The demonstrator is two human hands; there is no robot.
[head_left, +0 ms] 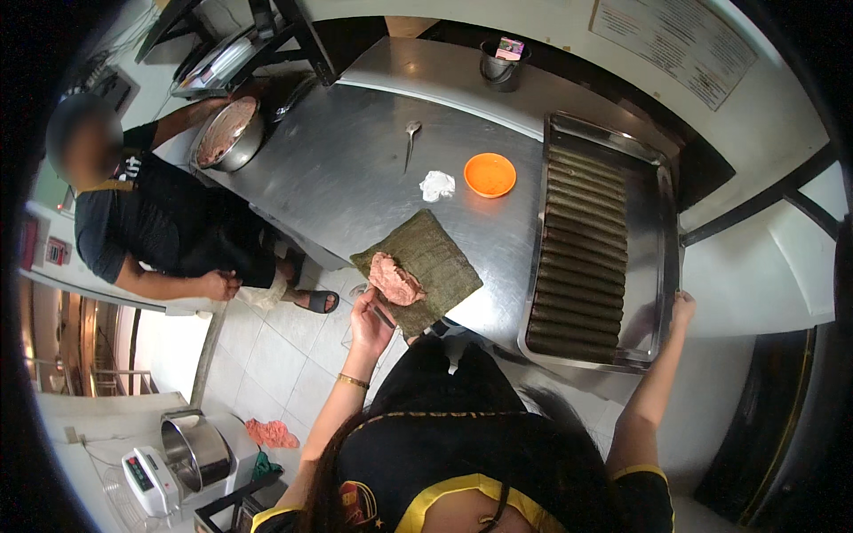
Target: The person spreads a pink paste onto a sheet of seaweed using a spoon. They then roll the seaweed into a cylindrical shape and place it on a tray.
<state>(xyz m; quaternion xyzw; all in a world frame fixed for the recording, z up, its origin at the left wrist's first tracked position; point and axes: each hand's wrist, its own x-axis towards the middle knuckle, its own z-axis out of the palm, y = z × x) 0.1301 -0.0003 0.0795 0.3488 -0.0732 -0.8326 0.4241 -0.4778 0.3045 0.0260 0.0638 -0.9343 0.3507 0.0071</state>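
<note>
Centrally, a dark green sheet (440, 271) is seen at the near edge of a steel table (329, 155), a mound of pink paste (396, 281) spread over its left part. The sheet's near-left side is met by the left hand (370, 325), its fingers drawn up narrowly close to the paste; a short dark strip (384, 315) is seen at the palm, but whether it is gripped cannot be told. By the right hand (682, 307), fingers closed, the right rim of a metal tray (649, 266) is held. In the tray, dark green rolls (582, 258) are lined up in a single column. Between sheet and tray, an orange dish (490, 176) is set down, with a crumpled white piece (436, 186) just beside it and a spoon (410, 142) beyond. Farther left, a steel bowl (238, 153) of pink paste is reached by one arm of a co-worker (169, 222) in dark clothing.
</note>
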